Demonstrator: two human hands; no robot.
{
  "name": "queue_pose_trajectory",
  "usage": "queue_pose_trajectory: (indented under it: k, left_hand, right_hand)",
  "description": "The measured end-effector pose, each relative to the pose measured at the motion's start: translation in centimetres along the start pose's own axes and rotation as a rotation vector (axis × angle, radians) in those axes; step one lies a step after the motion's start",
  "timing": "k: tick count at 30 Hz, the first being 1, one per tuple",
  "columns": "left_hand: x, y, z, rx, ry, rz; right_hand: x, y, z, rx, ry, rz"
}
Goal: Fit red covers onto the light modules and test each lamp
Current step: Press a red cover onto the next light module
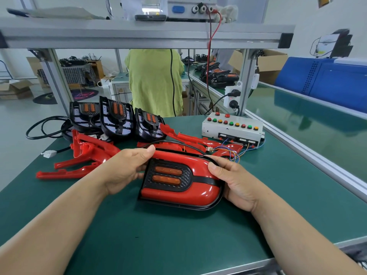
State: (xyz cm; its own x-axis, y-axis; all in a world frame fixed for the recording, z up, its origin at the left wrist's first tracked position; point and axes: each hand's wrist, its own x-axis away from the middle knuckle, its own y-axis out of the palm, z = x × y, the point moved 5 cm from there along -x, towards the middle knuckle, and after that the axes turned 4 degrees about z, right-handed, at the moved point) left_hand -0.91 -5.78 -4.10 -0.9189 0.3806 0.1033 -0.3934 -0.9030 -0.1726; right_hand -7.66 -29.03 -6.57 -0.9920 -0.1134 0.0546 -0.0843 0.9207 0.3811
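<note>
Lamp: glossy red plastic cover (198, 192) sits on a black plastic light module (168, 184) with two orange lenses, over my green bench mat (158, 245).
My left hand (125, 169): grips the nine o'clock end, thumb on the top edge.
My right hand (236, 183): grips the rounded three o'clock end, thumb on the red.
Eleven o'clock: three bare black modules (116, 118) standing, loose red covers (89, 153) before them.
One o'clock: grey metal button box (232, 130), with red, green and orange buttons.

Over table (158, 245) centre: covered lamp (179, 183), left hand (127, 169) at its left end, right hand (236, 183) at its right end. Behind lamp, left and right: loose covers (87, 155). Behind covers: three light modules (116, 118) in row. Rear right: button test box (232, 130). Far left: cable coil (45, 128).
</note>
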Motion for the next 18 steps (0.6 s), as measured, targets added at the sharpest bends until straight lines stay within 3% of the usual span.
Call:
queue_pose_trajectory:
  k: [4, 18]
  left_hand:
    - [-0.5, 0.6, -0.3, 0.154, -0.068, 0.010]
    - [-0.8, 2.4, -0.2, 0.207, 0.054, 0.196]
  right_hand:
    - [0.0, 0.0, 0.0, 0.007, -0.003, 0.001]
    - [0.2, 0.7, -0.2, 0.026, -0.085, 0.128]
